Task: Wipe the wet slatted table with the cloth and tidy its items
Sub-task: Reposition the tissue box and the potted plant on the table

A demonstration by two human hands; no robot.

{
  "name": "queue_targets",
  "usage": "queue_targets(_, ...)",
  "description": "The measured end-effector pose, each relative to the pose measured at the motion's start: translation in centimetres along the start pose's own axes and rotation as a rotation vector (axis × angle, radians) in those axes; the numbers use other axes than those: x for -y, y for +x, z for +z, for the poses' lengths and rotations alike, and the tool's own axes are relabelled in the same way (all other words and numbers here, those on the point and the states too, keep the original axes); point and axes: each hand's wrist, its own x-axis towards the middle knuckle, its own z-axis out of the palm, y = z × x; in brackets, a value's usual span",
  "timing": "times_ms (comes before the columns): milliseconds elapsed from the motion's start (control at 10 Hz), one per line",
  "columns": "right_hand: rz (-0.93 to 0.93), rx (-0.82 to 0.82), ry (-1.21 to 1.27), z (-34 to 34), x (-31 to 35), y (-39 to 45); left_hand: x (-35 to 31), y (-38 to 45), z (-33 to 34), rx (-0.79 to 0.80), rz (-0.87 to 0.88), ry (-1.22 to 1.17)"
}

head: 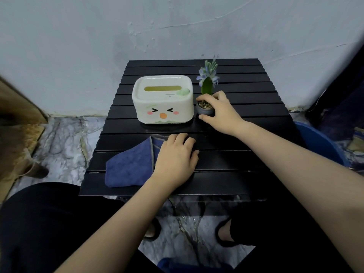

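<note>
Fuzzy blue cloth under flat left hand, right hand grip curled round small round pot

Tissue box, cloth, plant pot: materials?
Tissue box: probably glossy plastic or glazed ceramic; smooth white shine. Cloth: blue microfibre or terry, by its fuzzy nap and stitched edge. Plant pot: matte grey, likely ceramic; held by the right hand.

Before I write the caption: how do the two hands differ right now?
The left hand lies flat, fingers straight, on the blue cloth near the front; the right hand reaches farther back, fingers curled round the small plant pot beside the tissue box. Both are over the black slatted table.
</note>
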Motion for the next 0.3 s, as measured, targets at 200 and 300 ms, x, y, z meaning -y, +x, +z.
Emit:
queue_targets(200, -0.038, -0.075, 0.049, -0.4, 0.4, -1.0, -0.1, -0.1, 0.0, -0.009, 0.009, -0.002)
queue_targets(300, -0.046, -0.207, 0.054, -0.3, 0.9, -2.6, 0.0, -0.3, 0.0, -0.021, 0.008, -0.013)
